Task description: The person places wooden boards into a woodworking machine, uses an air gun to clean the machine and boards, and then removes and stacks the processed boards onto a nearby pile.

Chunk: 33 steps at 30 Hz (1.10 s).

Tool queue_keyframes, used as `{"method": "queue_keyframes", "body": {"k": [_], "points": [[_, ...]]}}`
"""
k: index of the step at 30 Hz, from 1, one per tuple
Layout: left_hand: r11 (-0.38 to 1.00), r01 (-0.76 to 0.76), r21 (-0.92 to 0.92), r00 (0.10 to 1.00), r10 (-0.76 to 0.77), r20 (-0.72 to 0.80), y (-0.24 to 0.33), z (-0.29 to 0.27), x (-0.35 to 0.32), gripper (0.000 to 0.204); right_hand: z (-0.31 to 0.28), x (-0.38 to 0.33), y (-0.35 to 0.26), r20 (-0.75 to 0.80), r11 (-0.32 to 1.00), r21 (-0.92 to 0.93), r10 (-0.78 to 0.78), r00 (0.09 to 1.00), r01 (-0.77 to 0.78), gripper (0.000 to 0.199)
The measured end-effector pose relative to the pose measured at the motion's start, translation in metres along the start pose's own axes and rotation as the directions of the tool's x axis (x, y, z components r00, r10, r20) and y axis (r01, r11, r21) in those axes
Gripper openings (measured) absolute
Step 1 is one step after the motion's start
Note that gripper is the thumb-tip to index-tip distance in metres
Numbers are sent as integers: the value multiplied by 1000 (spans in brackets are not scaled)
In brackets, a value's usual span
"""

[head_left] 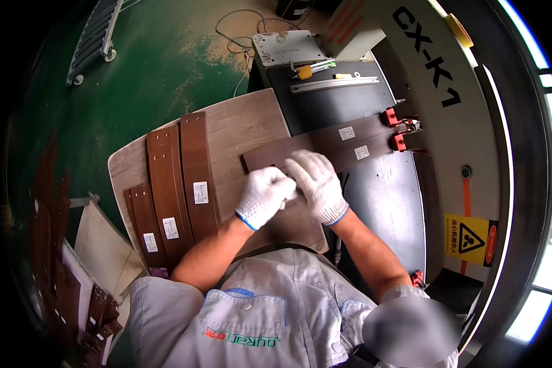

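My left hand [265, 196], in a white knitted glove with a blue cuff, is closed, its fingertips pinched together toward my right hand. My right hand [318, 185], gloved the same way, has bent fingers held close together beside it. Anything small between the fingers is hidden. Both hands are above the near edge of a dark brown board [325, 147], which lies across from the wooden table top to the machine bed. Two white labels [362, 152] are stuck on it, and red clamps [400, 142] stand at its right end.
Several brown boards with white labels [200, 192] lie on the wood-grain table top [251, 110] to the left. A metal rail [334, 84] and a yellow-handled tool [303, 72] rest on the black machine bed [386, 196]. More boards [61, 270] stand at far left.
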State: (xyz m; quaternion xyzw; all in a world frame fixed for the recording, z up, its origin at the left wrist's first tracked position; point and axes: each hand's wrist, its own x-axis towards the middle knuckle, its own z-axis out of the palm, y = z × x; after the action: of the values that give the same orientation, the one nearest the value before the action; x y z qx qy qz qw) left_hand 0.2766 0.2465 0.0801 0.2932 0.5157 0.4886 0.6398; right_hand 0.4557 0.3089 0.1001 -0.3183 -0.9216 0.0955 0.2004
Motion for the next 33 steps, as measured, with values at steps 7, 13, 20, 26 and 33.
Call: {"method": "queue_keyframes", "body": {"k": [7, 13, 20, 26, 33], "points": [[602, -242, 761, 825, 541, -166, -60, -70, 46, 19, 66, 14, 0, 95, 106, 963, 728, 679, -248, 33], [169, -251, 953, 902, 397, 168, -75, -101, 67, 46, 122, 22, 18, 56, -5, 997, 689, 723, -73, 41], [181, -269, 946, 880, 445, 165, -80, -103, 69, 45, 131, 35, 20, 91, -8, 993, 692, 717, -118, 37], [186, -289, 939, 877, 444, 182, -80, -103, 72, 45, 134, 37, 16, 59, 76, 987, 654, 754, -143, 32], [178, -285, 942, 868, 466, 174, -78, -104, 70, 46, 148, 31, 5, -32, 186, 975, 647, 762, -118, 30]]}}
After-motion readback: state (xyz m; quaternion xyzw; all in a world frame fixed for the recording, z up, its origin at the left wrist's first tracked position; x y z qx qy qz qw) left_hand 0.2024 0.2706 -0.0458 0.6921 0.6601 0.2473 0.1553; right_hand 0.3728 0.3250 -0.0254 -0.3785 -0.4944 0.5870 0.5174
